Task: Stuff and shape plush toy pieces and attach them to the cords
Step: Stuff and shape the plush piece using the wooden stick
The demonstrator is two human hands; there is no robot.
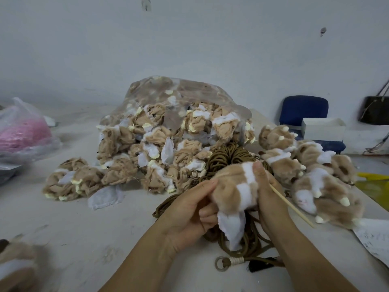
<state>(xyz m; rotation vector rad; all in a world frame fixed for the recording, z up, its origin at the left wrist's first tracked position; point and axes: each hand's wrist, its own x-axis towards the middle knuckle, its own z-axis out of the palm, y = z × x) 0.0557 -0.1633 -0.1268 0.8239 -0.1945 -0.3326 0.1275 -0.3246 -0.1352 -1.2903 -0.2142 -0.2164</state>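
Cords (248, 243) lie near the desk's (84, 228) front edge. Above them left hand (189, 209) and right hand (267, 186) grip one plush piece (233, 186) with curled fingers; the right also holds a stick (292, 207). Shaping seems the step; next, poke gently.

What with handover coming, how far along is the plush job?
Done: shaped plush pieces piled at right. In hand: left hand and right hand grip one plush piece, right also holding a stick. Left: a bag of limp pieces; cords lie loose.
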